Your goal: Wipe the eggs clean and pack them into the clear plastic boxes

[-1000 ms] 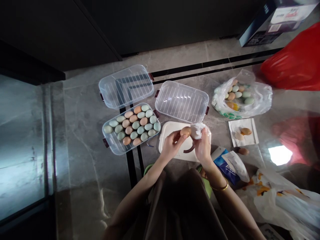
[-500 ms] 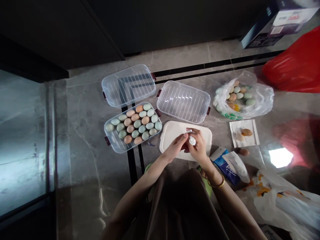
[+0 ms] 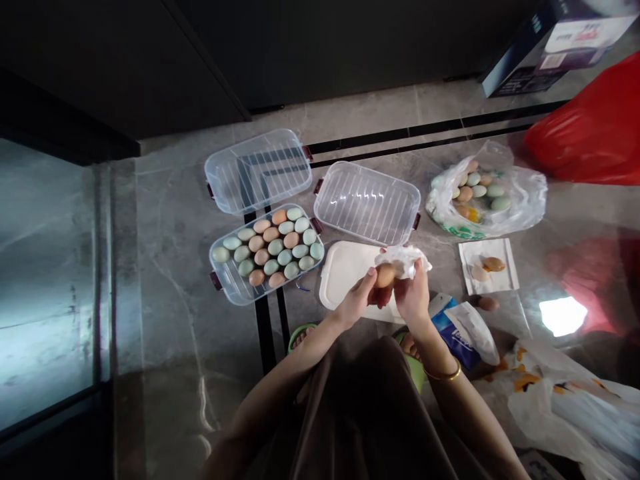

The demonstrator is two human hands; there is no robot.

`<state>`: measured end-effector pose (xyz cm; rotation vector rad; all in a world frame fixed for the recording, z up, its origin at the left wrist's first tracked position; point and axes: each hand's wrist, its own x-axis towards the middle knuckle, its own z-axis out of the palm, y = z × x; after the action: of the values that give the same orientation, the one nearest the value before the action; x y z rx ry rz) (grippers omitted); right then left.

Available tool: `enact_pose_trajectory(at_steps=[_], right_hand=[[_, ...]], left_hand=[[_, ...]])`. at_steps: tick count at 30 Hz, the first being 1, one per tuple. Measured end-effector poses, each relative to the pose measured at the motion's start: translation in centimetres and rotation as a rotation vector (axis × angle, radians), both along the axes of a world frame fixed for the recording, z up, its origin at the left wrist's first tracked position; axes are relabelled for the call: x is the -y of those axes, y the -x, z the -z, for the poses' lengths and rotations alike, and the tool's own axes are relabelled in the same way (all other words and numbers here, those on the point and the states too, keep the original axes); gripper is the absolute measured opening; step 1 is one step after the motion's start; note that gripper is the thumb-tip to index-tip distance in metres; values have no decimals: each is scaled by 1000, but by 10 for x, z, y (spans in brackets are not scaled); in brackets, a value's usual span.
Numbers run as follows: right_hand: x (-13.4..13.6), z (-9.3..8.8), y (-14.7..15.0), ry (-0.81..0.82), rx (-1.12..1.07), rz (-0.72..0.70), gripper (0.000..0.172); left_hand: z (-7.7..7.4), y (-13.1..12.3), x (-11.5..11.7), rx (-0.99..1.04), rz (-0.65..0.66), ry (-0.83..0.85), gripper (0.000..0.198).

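Between my hands, above a white lid, is a brown egg. My left hand is closed on the egg, its thumb along the near side. My right hand pinches a crumpled white tissue just right of the egg. Left of the lid, a clear plastic box with brown clips holds rows of brown and pale green eggs. To the right, a plastic bag holds more eggs, one of them broken with yolk showing.
Two more clear boxes, one at the back left and one in the middle, lie on the floor. At right are broken shells on a white sheet, a loose brown egg, a tissue pack and a red bag.
My hands have moved apart, the right one going rightward with the tissue. The tissue has spread open, and the brown egg, hidden before, now shows.
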<state>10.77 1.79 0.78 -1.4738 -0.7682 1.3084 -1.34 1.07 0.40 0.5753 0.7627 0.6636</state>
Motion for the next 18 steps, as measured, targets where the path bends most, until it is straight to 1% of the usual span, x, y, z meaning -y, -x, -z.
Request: enact_pose_trajectory(at_steps=[3, 4, 5, 6, 8, 10, 11, 13, 15, 16, 18], right_hand=[[6, 4, -9, -315, 266, -205, 38], [7, 6, -10, -369, 340, -285, 35], [8, 8, -11, -400, 388, -334, 32], [9, 10, -11, -417, 405, -344, 27], [10, 13, -7, -430, 358, -292, 17], [10, 13, -1, -356, 246, -197, 15], [10, 13, 2, -271, 171, -145, 19], [11, 10, 8, -43, 2, -42, 30], [12, 6, 12, 143, -159, 28, 42], [12, 4, 12, 184, -218, 46, 47], [13, 2, 11, 170, -251, 41, 52]], left_hand=[[4, 1, -1, -34, -39, 121, 64], [5, 1, -1, -39, -45, 158, 63], [5, 2, 0, -45, -43, 181, 62], [6, 2, 0, -49, -35, 189, 62], [6, 3, -1, -33, -9, 193, 64], [3, 4, -1, 25, 5, 227, 64], [2, 4, -2, 75, 13, 262, 63], [-1, 5, -3, 204, 36, 348, 62], [-4, 5, -4, 346, 55, 426, 63], [-4, 5, -4, 404, 49, 454, 63], [-5, 4, -6, 455, 18, 491, 62]])
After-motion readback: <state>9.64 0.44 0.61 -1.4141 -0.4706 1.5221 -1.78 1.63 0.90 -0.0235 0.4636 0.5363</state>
